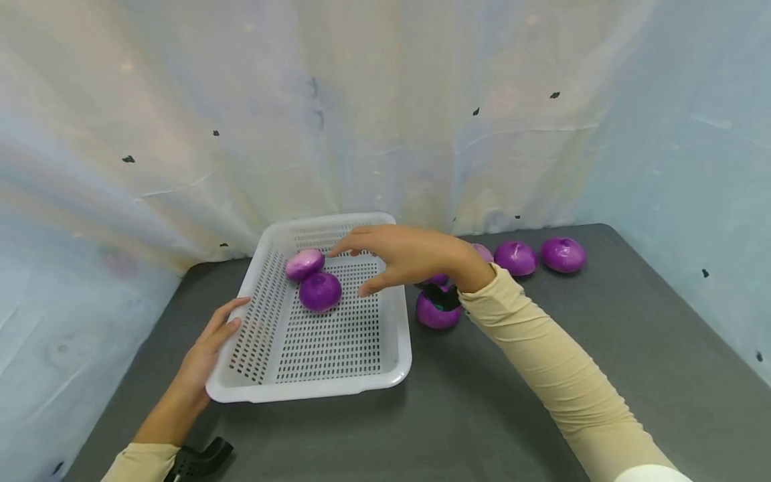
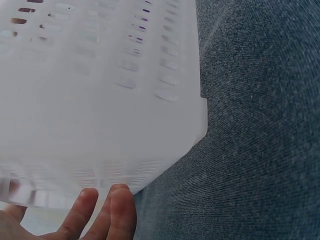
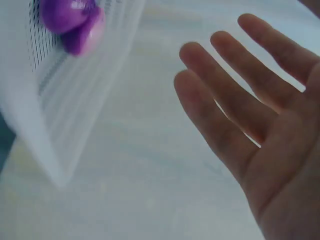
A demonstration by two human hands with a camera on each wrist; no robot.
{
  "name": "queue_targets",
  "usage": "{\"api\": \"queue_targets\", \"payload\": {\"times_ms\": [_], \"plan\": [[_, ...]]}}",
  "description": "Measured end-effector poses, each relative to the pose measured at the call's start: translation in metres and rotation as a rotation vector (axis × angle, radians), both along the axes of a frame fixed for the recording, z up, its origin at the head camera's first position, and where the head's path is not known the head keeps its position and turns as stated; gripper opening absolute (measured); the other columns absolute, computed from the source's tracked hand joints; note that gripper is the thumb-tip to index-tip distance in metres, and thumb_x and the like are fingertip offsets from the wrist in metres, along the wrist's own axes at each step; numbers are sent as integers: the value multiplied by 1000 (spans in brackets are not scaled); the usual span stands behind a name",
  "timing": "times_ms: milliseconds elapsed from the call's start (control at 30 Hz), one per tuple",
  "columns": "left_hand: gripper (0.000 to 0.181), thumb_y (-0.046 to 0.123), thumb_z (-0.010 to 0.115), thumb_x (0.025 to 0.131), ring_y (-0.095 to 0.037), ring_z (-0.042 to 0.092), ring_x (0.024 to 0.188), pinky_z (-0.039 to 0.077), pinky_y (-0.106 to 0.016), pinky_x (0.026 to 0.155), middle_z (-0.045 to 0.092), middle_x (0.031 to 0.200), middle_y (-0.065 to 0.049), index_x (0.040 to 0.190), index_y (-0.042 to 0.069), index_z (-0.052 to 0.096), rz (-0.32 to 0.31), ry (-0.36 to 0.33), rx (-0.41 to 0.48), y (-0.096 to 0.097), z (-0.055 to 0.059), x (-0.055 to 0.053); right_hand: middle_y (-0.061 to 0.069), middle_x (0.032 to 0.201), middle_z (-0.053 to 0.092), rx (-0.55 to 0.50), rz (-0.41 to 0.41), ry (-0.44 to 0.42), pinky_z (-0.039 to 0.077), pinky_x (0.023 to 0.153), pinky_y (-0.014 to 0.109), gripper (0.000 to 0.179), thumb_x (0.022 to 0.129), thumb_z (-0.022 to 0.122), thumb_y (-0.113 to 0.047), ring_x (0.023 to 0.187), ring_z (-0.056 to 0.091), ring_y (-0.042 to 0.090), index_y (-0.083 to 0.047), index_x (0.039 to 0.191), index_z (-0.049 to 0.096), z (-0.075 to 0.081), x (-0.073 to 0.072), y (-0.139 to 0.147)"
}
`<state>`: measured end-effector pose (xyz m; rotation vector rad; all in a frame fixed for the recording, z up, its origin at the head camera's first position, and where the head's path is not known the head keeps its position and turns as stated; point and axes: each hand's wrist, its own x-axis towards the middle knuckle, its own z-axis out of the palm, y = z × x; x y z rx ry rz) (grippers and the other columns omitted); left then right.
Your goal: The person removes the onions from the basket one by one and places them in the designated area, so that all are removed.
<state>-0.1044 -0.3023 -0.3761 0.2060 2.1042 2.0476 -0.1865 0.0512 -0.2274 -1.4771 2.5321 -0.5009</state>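
Observation:
A white perforated plastic basket [image 1: 394,355] stands on the dark table. In it lie two glossy, peeled red onions, a paler onion [image 1: 304,264] and a deep purple onion [image 1: 320,292], touching each other. My left hand [image 1: 205,351] rests on the basket's left side, thumb and forefinger at the rim. In the left wrist view its extended fingers [image 2: 82,212] meet the outer wall. Over the basket's right side hovers my right hand [image 1: 409,254], fingers spread apart and nothing between them. The right wrist view shows its bare palm [image 3: 295,160].
Several more red onions sit right of the basket: a near onion [image 1: 436,314] partly behind my right wrist, an onion [image 1: 517,258] farther back, and another onion [image 1: 563,255] at the far right. Pale plastic sheeting [image 1: 385,114] hangs behind the grey table [image 1: 470,422].

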Motion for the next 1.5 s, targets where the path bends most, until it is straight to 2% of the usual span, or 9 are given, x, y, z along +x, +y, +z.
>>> {"api": "queue_targets", "payload": {"times_ms": [167, 333, 433, 600, 767, 967, 1067, 1267, 1500], "plan": [[45, 34, 32, 110, -7, 62, 108, 58, -36, 78, 36, 138, 5, 153, 32, 22, 11, -17, 7, 6, 0, -1, -6, 145, 52, 78, 14, 28, 38, 114, 30, 64, 89, 75, -34, 135, 47, 10, -22, 146, 49, -8, -10, -39], [45, 34, 32, 110, -6, 62, 108, 58, -37, 78, 33, 142, 2, 153, 31, 23, 28, -17, -2, 9, 0, -3, -5, 148, 50, 130, 4, -19, 39, 113, 29, 63, 90, 74, -32, 138, 45, 11, -23, 147, 48, -20, -20, -72], [45, 35, 32, 109, -4, 61, 109, 58, -36, 78, 30, 145, 1, 153, 31, 23, 36, -17, -20, 9, 1, -4, -3, 149, 49, 150, -25, -55, 39, 114, 31, 65, 90, 74, -31, 138, 45, 15, -21, 148, 46, -34, -28, -85], [46, 37, 32, 109, -5, 62, 108, 58, -37, 77, 33, 141, 2, 154, 31, 21, 28, -17, -45, 7, -1, -2, -2, 148, 48, 175, -49, -137, 39, 112, 27, 70, 87, 77, -31, 134, 48, 17, -19, 149, 45, -66, -40, -100], [47, 37, 32, 109, -6, 63, 107, 59, -38, 77, 36, 139, 4, 154, 31, 21, 2, -3, -39, 6, -2, -4, 3, 151, 47, 169, -90, -186, 39, 113, 31, 75, 84, 82, -25, 132, 49, 18, -18, 149, 45, -82, -44, -101], [46, 38, 32, 109, -4, 64, 106, 59, -38, 76, 35, 138, 7, 154, 34, 22, 22, -18, -54, 6, 0, -6, 3, 151, 48, 165, -132, -191, 35, 116, 32, 76, 81, 84, -20, 139, 45, 18, -17, 147, 47, -91, -51, -98], [45, 39, 33, 109, -4, 64, 105, 59, -39, 75, 35, 139, 8, 153, 36, 23, 25, -23, -59, 7, 0, -6, 2, 152, 47, 165, -136, -192, 33, 118, 32, 76, 80, 84, -18, 142, 42, 18, -17, 147, 48, -94, -53, -96], [46, 38, 32, 109, -4, 64, 106, 59, -38, 75, 34, 140, 6, 154, 34, 22, 20, -12, -50, 7, 0, -6, 2, 149, 49, 144, -170, -232, 37, 116, 35, 74, 78, 85, -11, 140, 45, 19, -19, 144, 51, -98, -56, -93], [46, 38, 33, 109, -4, 64, 105, 59, -38, 75, 33, 141, 4, 153, 33, 23, 29, -16, -45, 8, 0, -6, 3, 151, 47, 173, -177, -285, 36, 117, 36, 80, 78, 86, -15, 141, 43, 20, -22, 148, 47, -99, -56, -94]]}}
